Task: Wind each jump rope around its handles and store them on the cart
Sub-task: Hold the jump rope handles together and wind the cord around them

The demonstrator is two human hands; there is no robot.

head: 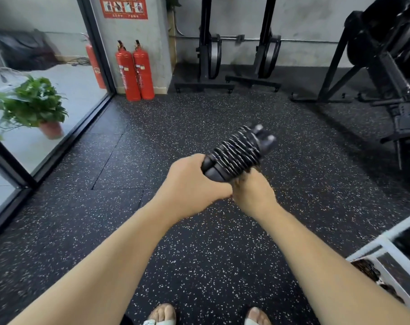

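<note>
A black jump rope point(237, 152) is wound in many tight coils around its two handles, which lie side by side and point up and to the right. My left hand point(192, 181) grips the lower ends of the handles. My right hand point(253, 191) is curled under the coils, its fingers against the bundle. The white cart point(387, 242) shows at the lower right corner, with dark items on its shelf.
Speckled black rubber floor all around. Two red fire extinguishers point(134, 71) stand by a pillar, a potted plant point(32, 105) behind glass on the left. Black gym machines point(387, 73) fill the back and right. My sandalled feet point(161, 315) are at the bottom edge.
</note>
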